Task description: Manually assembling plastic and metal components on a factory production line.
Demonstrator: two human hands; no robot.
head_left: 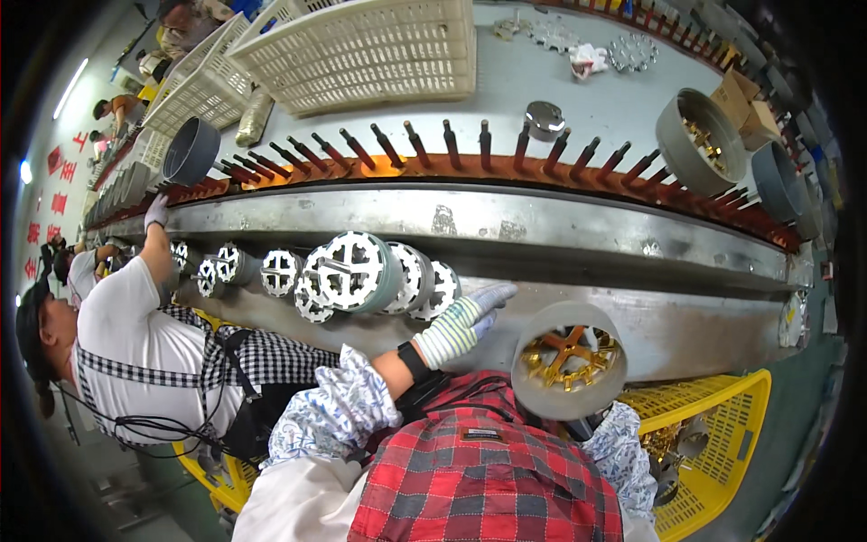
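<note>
My left hand [459, 323], in a white glove with yellow-green stripes, is stretched out over the metal trough, fingers extended and holding nothing. It is beside a group of grey cylinders [350, 273] topped with silver, notched, spoked discs. At my right, a grey open cylinder [571, 402] is held above my lap, its mouth facing up. Inside it sits a gold-coloured spoked part [565, 350] with a notched rim. My right sleeve [621, 456] leads up to this cylinder; the cylinder hides most of my right hand, so its fingers barely show.
Behind the metal ledge [361, 210] runs a row of upright dark-tipped rods [485, 144]. White plastic crates [361, 59] stand beyond. A grey tub [664, 135] holds gold pieces. A yellow basket [754, 406] is at my right; a co-worker [135, 316] is close at left.
</note>
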